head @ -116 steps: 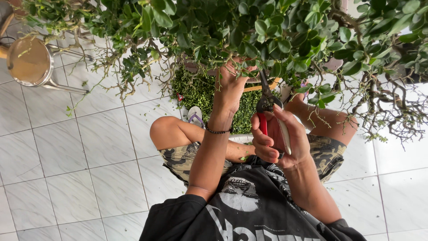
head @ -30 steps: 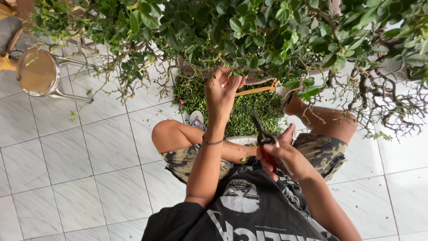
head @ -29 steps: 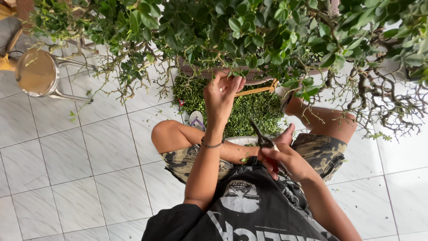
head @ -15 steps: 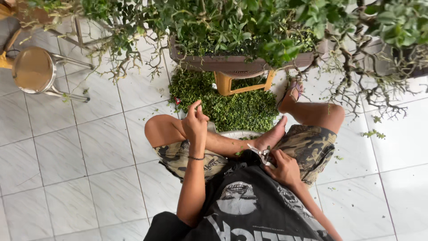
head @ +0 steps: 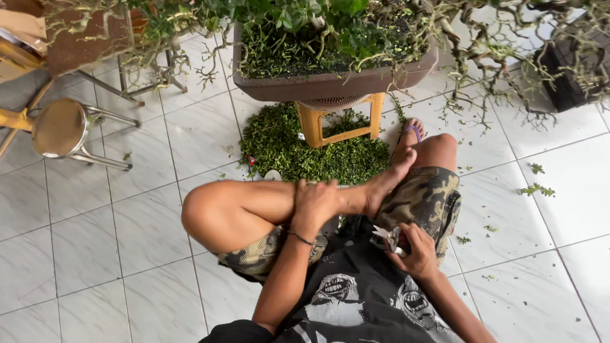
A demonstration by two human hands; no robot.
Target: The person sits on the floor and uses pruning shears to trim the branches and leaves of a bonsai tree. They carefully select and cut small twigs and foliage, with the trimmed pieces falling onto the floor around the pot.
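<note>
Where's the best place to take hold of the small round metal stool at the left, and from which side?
Grip the round metal stool by one of its thin steel legs, coming from the right. It lies tipped on its side, legs pointing right over open white tiles; its broad seat disc offers no narrow hold.

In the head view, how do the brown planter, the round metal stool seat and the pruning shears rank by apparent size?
1. brown planter, clearly largest.
2. round metal stool seat.
3. pruning shears, smallest, partly hidden in the right hand.

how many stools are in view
2: a round metal-topped stool lying tipped at the left, and a small yellow plastic stool under the brown rectangular planter at top centre. Foliage may hide others.
</note>
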